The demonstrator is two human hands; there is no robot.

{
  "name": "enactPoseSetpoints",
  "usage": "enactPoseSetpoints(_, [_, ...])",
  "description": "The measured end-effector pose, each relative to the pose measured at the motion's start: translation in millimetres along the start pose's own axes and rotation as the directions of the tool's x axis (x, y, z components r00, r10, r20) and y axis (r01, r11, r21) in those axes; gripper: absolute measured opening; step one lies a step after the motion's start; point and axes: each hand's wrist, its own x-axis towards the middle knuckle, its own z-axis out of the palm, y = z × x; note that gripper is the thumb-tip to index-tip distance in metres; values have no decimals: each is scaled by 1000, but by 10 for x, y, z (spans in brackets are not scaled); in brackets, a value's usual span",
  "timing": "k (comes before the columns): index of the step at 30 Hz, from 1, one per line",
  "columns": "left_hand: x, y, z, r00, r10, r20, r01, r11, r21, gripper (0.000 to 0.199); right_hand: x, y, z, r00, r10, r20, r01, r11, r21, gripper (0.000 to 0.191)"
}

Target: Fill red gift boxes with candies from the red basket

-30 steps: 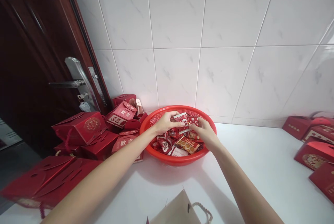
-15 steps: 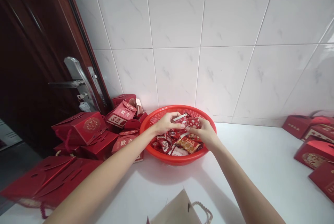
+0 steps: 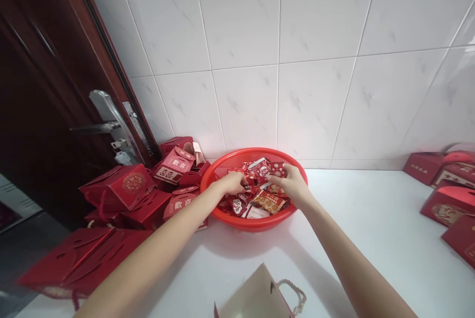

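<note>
A red plastic basket [image 3: 256, 225] with perforated sides holds many small wrapped sweets and snack packets. My left hand [image 3: 234, 183] reaches into its left half, fingers curled down among shiny red wrappers; whatever lies between the fingertips is hidden. Over the basket's right side, my right hand [image 3: 293, 183] pinches red snack packets [image 3: 264, 169] with white print between thumb and fingers. Below it lies a gold-and-red biscuit packet [image 3: 267, 202]. In front of me stands an open box [image 3: 256, 295] with a pale inside and a rope handle.
Red gift boxes [image 3: 118, 187] are piled on the left, beside a dark door with a metal handle [image 3: 111, 122]. More red boxes [image 3: 451, 204] stand at the right edge. A white tiled wall [image 3: 311, 110] rises behind the white tabletop [image 3: 349, 214].
My left hand has left the red packets and dropped lower to the left, into the sweets. My right hand still keeps the packets. The view has shifted slightly.
</note>
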Motion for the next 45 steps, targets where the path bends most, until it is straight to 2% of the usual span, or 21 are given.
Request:
enactPoseSetpoints(6, [7,13,12,992,-59,108,48,993,108,9,-11,-8,4,1000,-8,-4,8,1000,1,20])
enactPoseSetpoints(12, [-7,48,25,980,-64,186,39,990,132,9,-2,-10,9,1000,8,-23,-8,1000,-24,18])
enactPoseSetpoints(16, [-16,83,53,986,-49,161,28,991,134,19,14,8,0,1000,-14,-7,14,1000,-19,18])
enactPoseSetpoints(21, [-24,144,56,988,-2,151,-11,996,86,14,26,35,-9,998,-60,-8,60,997,-42,19])
enactPoseSetpoints(27, [-24,205,88,982,35,185,-31,999,-25,22,20,40,-16,997,-71,-8,70,995,-76,17])
enactPoseSetpoints(32, [-59,290,92,972,74,222,-43,989,-145,15,23,38,-17,998,-60,4,60,997,-49,19])
enactPoseSetpoints(38, [-39,315,115,971,69,231,-26,983,-184,14,24,28,-10,999,-47,-15,47,998,-43,18])
enactPoseSetpoints(42, [-40,336,123,975,76,207,-38,982,-182,15,19,21,-9,999,-41,-11,40,998,-41,20])
enactPoseSetpoints(45, [-60,372,90,985,88,148,-60,981,-185,13,12,16,-10,999,-32,-20,31,999,-31,18])
